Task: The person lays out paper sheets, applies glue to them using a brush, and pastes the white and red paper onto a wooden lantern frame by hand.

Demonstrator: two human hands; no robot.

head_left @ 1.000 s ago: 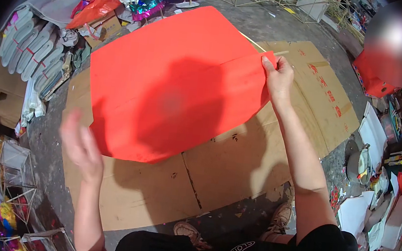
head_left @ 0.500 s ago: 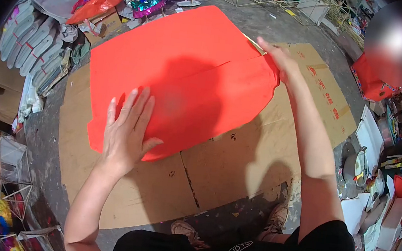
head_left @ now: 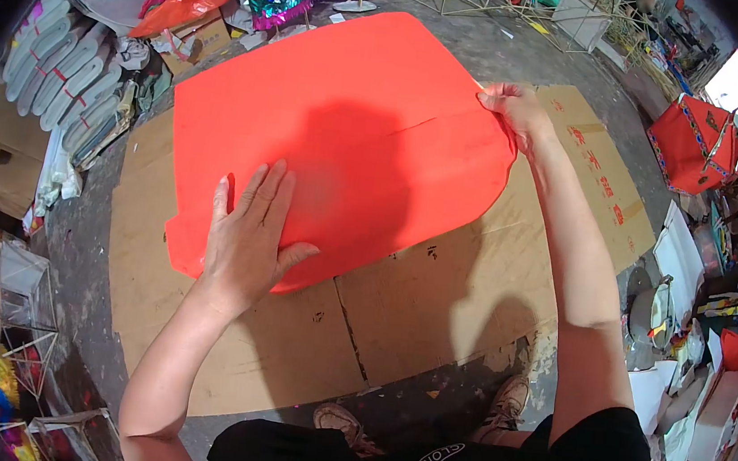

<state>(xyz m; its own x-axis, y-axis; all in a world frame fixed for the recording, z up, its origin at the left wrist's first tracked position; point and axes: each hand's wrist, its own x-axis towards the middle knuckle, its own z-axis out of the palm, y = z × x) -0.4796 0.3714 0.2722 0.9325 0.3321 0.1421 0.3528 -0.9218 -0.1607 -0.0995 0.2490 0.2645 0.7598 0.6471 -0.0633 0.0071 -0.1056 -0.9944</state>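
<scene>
Two bare hands work on a red sheet (head_left: 342, 147) lying over flattened cardboard (head_left: 422, 326) on the floor (head_left: 76, 281). Half a second ago the right hand (head_left: 520, 116) had its fingers stretched past the sheet's upper right edge; now its thumb lies against that edge with the fingers drawn in close beside it, though I cannot tell whether they pinch the material. The left hand (head_left: 252, 232), off to the side a second ago, rests palm down near the lower left edge, its fingers extended and thumb spread wide, holding nothing. The lower left corner, curled a second ago, now lies flatter, so the sheet appears steadied at two places, one under each hand. As for containers, a cardboard box (head_left: 1, 183) stands at the far left, its contents hidden. Behind the sheet, an orange-red plastic bag (head_left: 186, 4) lies partly over a small carton (head_left: 204, 40); what either holds cannot be told.
</scene>
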